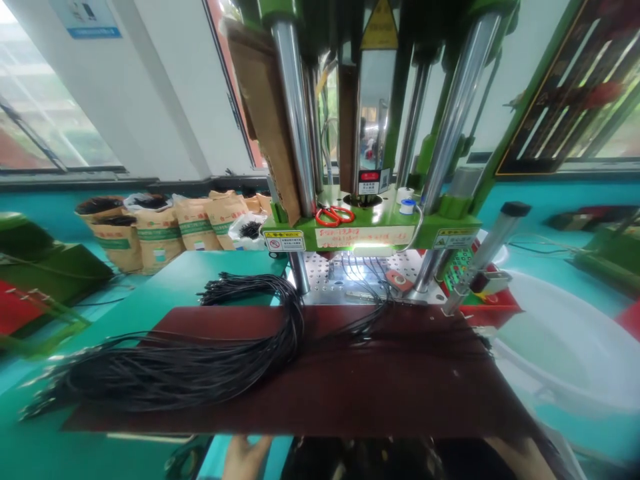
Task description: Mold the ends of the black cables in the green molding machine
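My left hand (244,459) is at the front edge of the dark red-brown board (400,393), low in the view. Its thumb and a finger stand apart, with no object visible between them; the other fingertips are hidden. At the lower right, my right hand (523,459) is by the same edge, its fingers blurred and partly covered. A thick bundle of black cables (185,373) lies curved across the board's left side. Several thin cables (367,320) run from the board into the green press (435,230), over its metal mold plate (360,269).
Red-handled scissors (335,215) and a white spool with blue (407,207) rest on the press ledge. Paper sacks (160,233) line the left wall. A red bin (490,310) and a large white tub (565,347) are at right. A green table (115,313) extends left.
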A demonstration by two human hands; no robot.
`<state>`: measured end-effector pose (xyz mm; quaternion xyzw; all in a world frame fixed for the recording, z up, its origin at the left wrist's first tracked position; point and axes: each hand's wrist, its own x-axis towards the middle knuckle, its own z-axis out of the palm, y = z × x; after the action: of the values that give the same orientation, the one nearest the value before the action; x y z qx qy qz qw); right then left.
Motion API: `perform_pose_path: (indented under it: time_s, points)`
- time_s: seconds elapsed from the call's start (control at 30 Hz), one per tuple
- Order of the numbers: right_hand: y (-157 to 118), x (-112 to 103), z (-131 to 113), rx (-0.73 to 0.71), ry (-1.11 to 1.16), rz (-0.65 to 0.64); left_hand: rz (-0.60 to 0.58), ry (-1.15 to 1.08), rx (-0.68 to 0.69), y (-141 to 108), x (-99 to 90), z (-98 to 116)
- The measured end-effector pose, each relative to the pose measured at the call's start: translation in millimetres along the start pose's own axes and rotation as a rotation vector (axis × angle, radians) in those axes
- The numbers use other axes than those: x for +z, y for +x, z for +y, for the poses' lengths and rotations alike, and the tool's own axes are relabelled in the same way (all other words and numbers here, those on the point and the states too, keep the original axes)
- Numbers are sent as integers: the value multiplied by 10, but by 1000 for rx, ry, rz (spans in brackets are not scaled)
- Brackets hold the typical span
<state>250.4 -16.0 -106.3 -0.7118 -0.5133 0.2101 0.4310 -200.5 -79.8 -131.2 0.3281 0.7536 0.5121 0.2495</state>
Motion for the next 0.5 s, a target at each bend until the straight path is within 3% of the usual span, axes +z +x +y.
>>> perform_pose_path:
  time_s: [0.23, 0.5]
  points:
    - [166, 72, 52, 9, 40, -13, 10, 136, 15, -50, -9, 222]
    - [-8, 28, 29, 52, 108, -46, -35, 214, -14, 33, -48, -87]
